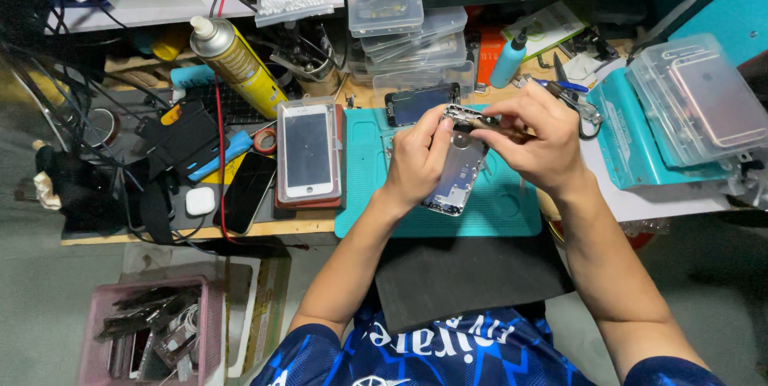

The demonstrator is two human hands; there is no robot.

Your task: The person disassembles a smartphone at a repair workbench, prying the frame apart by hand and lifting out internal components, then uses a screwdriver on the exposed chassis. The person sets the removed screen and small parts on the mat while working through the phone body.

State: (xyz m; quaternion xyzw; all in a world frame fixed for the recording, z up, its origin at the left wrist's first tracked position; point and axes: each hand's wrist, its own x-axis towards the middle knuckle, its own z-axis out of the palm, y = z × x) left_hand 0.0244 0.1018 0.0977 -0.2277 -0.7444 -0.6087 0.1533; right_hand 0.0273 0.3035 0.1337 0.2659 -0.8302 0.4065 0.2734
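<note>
Phone housing [454, 178] clamped in left hand [416, 164] and right hand [534, 140] grips over teal mat [504, 208].

two hands: left hand [416, 164] at 12 o'clock, right hand [534, 140] at 1. one phone housing [454, 180]. one spray can [237, 62] at 10. one teal mat [500, 208]. one pink basket [210, 306] at 8.

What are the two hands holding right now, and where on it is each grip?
Both hold the silver phone housing: left hand along its left edge, right hand pinching at its top end. Whether a small tool is also pinched cannot be told.
</note>
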